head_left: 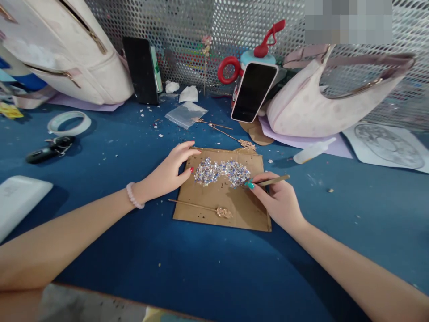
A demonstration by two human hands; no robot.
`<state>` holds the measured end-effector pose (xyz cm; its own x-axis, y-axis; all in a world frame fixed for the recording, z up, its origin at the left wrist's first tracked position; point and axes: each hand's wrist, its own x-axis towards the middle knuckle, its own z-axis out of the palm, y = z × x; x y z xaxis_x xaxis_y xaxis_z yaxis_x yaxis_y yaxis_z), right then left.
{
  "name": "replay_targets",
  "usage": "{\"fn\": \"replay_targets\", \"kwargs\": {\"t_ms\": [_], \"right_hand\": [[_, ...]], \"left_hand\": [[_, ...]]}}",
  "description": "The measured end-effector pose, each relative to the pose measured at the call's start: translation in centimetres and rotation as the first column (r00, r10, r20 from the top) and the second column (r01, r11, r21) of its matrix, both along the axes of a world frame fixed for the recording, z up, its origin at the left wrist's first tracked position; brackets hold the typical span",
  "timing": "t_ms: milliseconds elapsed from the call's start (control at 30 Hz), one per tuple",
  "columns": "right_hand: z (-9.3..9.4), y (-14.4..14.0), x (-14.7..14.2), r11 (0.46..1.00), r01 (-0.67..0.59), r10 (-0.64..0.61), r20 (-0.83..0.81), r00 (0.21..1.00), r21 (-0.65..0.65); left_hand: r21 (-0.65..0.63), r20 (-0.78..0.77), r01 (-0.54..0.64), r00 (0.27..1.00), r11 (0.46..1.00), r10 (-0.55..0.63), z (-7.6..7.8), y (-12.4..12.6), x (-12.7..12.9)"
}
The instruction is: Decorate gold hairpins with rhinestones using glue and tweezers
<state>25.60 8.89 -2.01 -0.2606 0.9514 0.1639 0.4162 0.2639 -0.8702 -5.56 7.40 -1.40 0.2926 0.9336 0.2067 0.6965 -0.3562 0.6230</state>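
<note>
A brown cardboard sheet [234, 210] lies on the blue table [201, 268]. On its upper part sits a pile of small glittering flakes [221, 172]. My left hand [170, 172] rests on the sheet's left edge, fingers apart, thumb beside the pile, holding nothing. My right hand [276, 199] grips a thin gold stick [273, 180] whose tip meets the pile's right end. A gold hairpin [204, 207] with an ornament lies on the lower part of the cardboard, between both hands.
Behind the cardboard lie two more gold hairpins [224, 130], a plastic bag [185, 114] and a glue bottle [311, 152]. A phone [254, 91] leans by a pink handbag [318, 103]. A tape roll [69, 122], black keys [50, 150] and a white case [16, 199] sit left.
</note>
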Motion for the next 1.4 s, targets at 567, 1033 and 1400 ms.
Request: {"fn": "replay_targets", "kwargs": {"t_ms": [567, 1033, 1400], "right_hand": [[0.2, -0.05, -0.19, 1.0, 0.004, -0.004, -0.006, 1.0, 0.002], [0.53, -0.15, -0.38, 0.999, 0.033, -0.032, 0.016, 0.999, -0.014], [0.3, -0.21, -0.19, 0.999, 0.027, -0.027, 0.001, 1.0, -0.03]], "left_hand": [[-0.007, -0.111, 0.04, 0.993, 0.999, -0.04, 0.23, -0.18, 0.23], [0.02, -0.149, 0.072, 0.986, 0.997, -0.068, 0.12, -0.11, 0.11], [0.037, -0.205, 0.109, 0.974, 0.993, -0.099, -0.18, -0.03, 0.09]]}}
